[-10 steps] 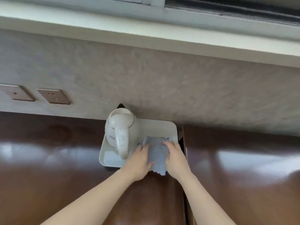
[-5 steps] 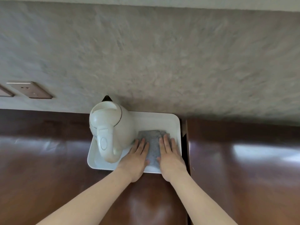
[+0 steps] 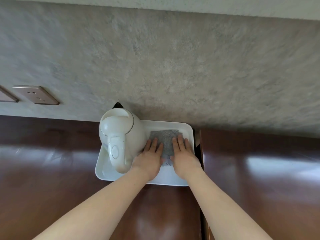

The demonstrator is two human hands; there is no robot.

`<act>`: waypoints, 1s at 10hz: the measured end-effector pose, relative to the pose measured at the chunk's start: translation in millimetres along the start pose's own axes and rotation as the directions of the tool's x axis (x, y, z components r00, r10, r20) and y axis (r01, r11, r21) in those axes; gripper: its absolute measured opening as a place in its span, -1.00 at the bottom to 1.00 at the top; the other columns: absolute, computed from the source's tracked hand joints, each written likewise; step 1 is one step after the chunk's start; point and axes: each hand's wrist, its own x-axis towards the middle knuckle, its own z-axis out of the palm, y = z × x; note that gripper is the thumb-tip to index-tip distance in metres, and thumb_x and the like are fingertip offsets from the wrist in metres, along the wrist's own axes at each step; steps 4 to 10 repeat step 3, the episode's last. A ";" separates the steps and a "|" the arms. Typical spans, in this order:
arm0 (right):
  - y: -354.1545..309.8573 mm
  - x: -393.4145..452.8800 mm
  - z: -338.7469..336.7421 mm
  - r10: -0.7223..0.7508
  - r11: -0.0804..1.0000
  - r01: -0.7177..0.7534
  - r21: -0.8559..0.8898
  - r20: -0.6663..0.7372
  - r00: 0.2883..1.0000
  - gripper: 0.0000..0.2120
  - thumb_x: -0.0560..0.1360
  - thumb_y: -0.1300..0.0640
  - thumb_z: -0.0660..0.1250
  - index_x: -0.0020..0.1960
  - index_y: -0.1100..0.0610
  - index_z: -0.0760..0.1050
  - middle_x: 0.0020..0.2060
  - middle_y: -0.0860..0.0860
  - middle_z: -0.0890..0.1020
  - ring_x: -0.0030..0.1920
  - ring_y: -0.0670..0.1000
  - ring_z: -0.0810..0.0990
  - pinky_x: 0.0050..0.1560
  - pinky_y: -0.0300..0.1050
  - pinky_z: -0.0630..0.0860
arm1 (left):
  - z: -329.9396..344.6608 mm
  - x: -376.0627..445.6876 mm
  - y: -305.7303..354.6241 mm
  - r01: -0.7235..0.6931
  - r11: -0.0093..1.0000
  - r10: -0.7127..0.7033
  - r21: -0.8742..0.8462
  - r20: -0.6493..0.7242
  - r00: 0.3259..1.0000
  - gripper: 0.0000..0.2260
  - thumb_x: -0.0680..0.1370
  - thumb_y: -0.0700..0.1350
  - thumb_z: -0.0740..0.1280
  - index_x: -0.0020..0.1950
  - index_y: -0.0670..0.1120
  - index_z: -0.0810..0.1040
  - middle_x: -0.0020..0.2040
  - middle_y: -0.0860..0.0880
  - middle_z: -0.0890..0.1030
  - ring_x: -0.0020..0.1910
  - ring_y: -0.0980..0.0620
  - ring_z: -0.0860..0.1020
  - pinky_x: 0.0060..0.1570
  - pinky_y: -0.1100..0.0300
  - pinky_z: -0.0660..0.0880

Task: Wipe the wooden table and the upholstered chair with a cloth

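A folded grey cloth [image 3: 166,141] lies flat in the right half of a white tray [image 3: 189,134] on the dark glossy wooden table [image 3: 52,179]. My left hand [image 3: 150,158] rests flat on the cloth's left part, fingers spread, close beside a white electric kettle [image 3: 119,134]. On the cloth's right part my right hand [image 3: 183,156] presses flat as well. Neither hand curls around the cloth. No upholstered chair is in view.
The kettle stands in the tray's left half, its handle toward me. The tray sits against a textured grey wall [image 3: 173,66]. Two bronze wall sockets [image 3: 37,95] are at the left. A narrow gap [image 3: 199,148] divides the table surface just right of the tray.
The cloth went from hanging over the tray's near edge, pinched by both hands, to lying flat further inside the tray under flat palms. My view tilted down and came closer.
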 end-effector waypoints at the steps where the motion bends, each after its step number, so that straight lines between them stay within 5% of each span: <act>1: -2.2 -18.6 -11.1 -0.024 0.999 0.024 0.025 -0.009 1.000 -0.37 0.71 0.04 0.01 0.60 0.19 -0.28 0.60 0.12 -0.25 0.59 0.18 -0.22 0.56 -0.04 -0.13 | -19.0 -24.1 -1.1 -0.040 0.999 0.040 -0.015 -0.041 0.998 -0.45 0.72 0.07 0.01 0.65 -0.05 -0.12 0.66 -0.09 -0.18 0.63 -0.10 -0.15 0.56 -0.02 0.05; 3: -35.4 -79.4 -69.8 -0.061 0.997 0.068 0.030 -0.172 0.983 -0.35 0.70 -0.07 0.01 0.61 0.17 -0.21 0.61 0.15 -0.14 0.60 0.15 -0.16 0.54 -0.03 -0.09 | -81.0 -101.0 -7.1 -0.213 0.973 0.227 0.091 -0.202 0.953 -0.43 0.70 0.12 0.05 0.64 -0.08 0.00 0.66 -0.11 -0.07 0.62 -0.12 -0.05 0.51 0.02 0.11; 10: -35.4 -79.4 -69.8 -0.061 0.997 0.068 0.030 -0.172 0.983 -0.35 0.70 -0.07 0.01 0.61 0.17 -0.21 0.61 0.15 -0.14 0.60 0.15 -0.16 0.54 -0.03 -0.09 | -81.0 -101.0 -7.1 -0.213 0.973 0.227 0.091 -0.202 0.953 -0.43 0.70 0.12 0.05 0.64 -0.08 0.00 0.66 -0.11 -0.07 0.62 -0.12 -0.05 0.51 0.02 0.11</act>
